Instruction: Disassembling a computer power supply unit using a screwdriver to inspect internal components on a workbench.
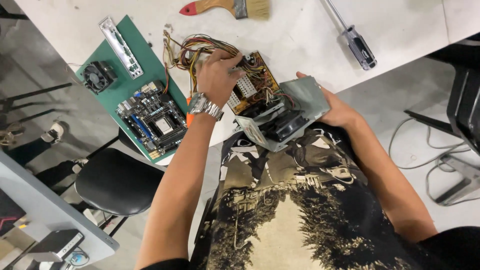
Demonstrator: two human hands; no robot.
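Note:
My left hand [216,75], with a metal watch on the wrist, presses down on the brown circuit board [255,82] of an opened power supply and its bundle of coloured wires [200,47]. My right hand [336,109] grips the grey metal casing [305,97] from the right side and holds it tilted at the table's edge. A black fan [285,125] sits inside the casing. The left fingertips are partly hidden among the wires.
A green mat [130,82] holds a motherboard [152,117], a small black cooler fan [98,76] and a metal port plate [121,47]. A brush [230,7] and a screwdriver [356,42] lie on the white table. A black stool [117,182] stands below left.

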